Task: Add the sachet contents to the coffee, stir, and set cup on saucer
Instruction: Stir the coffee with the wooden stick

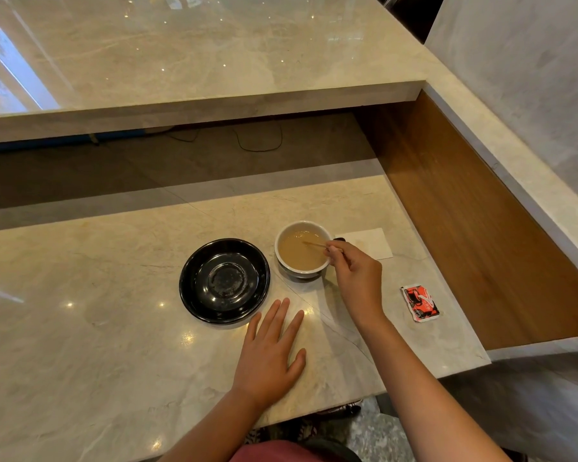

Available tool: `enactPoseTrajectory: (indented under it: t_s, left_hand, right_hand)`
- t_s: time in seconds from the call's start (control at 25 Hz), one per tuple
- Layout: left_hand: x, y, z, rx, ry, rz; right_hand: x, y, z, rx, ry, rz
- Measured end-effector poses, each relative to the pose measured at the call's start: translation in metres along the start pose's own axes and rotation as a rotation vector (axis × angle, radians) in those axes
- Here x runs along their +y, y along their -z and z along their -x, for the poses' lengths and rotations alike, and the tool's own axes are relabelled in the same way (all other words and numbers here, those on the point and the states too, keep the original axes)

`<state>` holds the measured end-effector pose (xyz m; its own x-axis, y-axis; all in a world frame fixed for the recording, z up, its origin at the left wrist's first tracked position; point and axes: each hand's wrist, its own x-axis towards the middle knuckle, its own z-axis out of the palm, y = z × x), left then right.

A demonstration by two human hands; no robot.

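White cup (302, 250) of pale milky coffee (299, 253) sits on marble counter (97, 295), just right of empty black saucer (224, 281), not on it. Right hand (356, 278) pinches thin wooden stirrer (314, 244), tip in coffee. Left hand (271, 353) flat on counter, fingers spread, holding nothing. Red sachet (421, 303) lies near right counter edge; white napkin (369, 243) behind cup. Raised marble ledge (197, 61) beyond; wood panel (464, 211) at right. Counter bare at left.

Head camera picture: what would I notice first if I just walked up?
Probably the white cup of milky brown coffee mid-counter, where the right hand pinches a thin wooden stirrer dipped in it. Just left sits an empty glossy black saucer, with the left hand flat on the marble nearby. A red sachet lies far right.
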<state>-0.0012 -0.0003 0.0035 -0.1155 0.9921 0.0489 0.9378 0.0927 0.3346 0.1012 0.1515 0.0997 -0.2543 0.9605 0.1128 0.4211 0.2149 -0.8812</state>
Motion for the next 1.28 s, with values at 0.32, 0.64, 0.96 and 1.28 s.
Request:
enactPoseTrajectory:
  t_s: [0.32,0.64,0.96,1.28]
  left_hand:
    - [-0.001,0.0,0.0,0.006,-0.004,0.006]
    - [0.0,0.0,0.0,0.004,-0.005,0.003]
    - [0.0,0.0,0.0,-0.005,0.001,-0.011]
    - [0.001,0.001,0.001,0.004,-0.002,-0.01]
  right_hand:
    - [-0.009,0.028,-0.011,-0.177,0.29,0.474]
    - [-0.021,0.026,-0.013,-0.235,-0.06,0.053]
    - [-0.01,0.002,-0.006,-0.1,-0.17,-0.193]
    - [-0.005,0.019,-0.001,-0.031,0.127,0.244]
